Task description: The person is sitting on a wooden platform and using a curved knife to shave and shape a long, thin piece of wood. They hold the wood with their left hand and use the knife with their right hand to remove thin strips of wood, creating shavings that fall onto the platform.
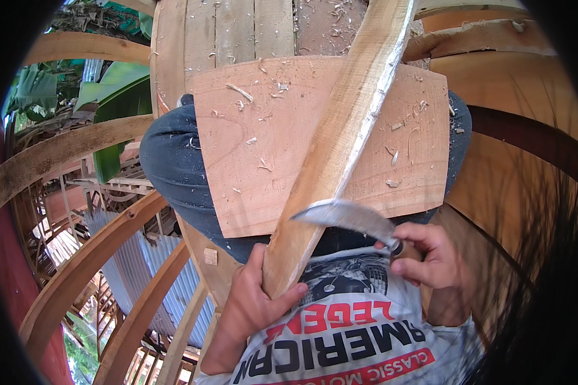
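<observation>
My left hand (263, 298) is closed around the near end of a long wooden plank (334, 138), which slants up and to the right, away from me. Along the plank's right edge runs a pale, rough-cut strip. A curved knife (353, 217) with a wooden handle is in my right hand (433, 256); its blade, slightly blurred, points left and overlaps the plank's right edge near its close end. Whether the blade touches the wood I cannot tell. Under the plank, a flat reddish-brown board (257, 154) lies across my lap with wood shavings scattered over it.
Beyond the board is a slatted wooden floor (234, 32) with more shavings. Curved wooden ribs (96, 256) rise on the left, with corrugated metal sheets (180, 273) and banana leaves (119, 90) past them. Wooden planking (514, 167) curves up on the right.
</observation>
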Tool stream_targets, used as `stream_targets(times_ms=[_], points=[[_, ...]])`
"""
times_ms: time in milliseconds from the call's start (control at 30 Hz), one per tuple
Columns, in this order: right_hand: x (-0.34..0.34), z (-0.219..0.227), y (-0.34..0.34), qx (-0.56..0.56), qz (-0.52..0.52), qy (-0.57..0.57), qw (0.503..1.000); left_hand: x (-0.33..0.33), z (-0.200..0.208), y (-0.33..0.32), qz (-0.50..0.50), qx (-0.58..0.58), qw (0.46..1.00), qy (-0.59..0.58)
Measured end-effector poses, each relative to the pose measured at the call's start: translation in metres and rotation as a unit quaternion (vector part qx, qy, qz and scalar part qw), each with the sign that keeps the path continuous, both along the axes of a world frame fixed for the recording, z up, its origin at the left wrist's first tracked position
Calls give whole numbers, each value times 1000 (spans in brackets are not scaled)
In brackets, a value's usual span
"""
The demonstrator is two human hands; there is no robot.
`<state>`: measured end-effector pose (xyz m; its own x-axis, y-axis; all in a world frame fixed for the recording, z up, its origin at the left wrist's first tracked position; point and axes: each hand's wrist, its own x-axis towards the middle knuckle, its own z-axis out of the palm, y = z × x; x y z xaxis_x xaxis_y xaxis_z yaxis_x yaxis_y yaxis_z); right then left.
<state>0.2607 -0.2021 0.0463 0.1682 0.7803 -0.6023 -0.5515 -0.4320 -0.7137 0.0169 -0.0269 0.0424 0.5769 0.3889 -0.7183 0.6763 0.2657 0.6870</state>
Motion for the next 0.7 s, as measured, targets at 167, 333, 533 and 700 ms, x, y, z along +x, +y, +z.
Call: stream_targets(times_ms=[167, 333, 533, 700], points=[[-4, -6, 5, -29, 32, -25, 999, 1, 0, -4, -6, 37, 999, -7], [15, -18, 6, -90, -299, -174, 934, -4, -1, 0, -14, -4, 1000, 21], [8, 6, -4, -4, -98, -120, 988, 6, 4, 8, -46, -22, 998, 44], [-25, -20, 13, 29, 10, -112, 993, 6, 0, 1, -39, 77, 996, 16]])
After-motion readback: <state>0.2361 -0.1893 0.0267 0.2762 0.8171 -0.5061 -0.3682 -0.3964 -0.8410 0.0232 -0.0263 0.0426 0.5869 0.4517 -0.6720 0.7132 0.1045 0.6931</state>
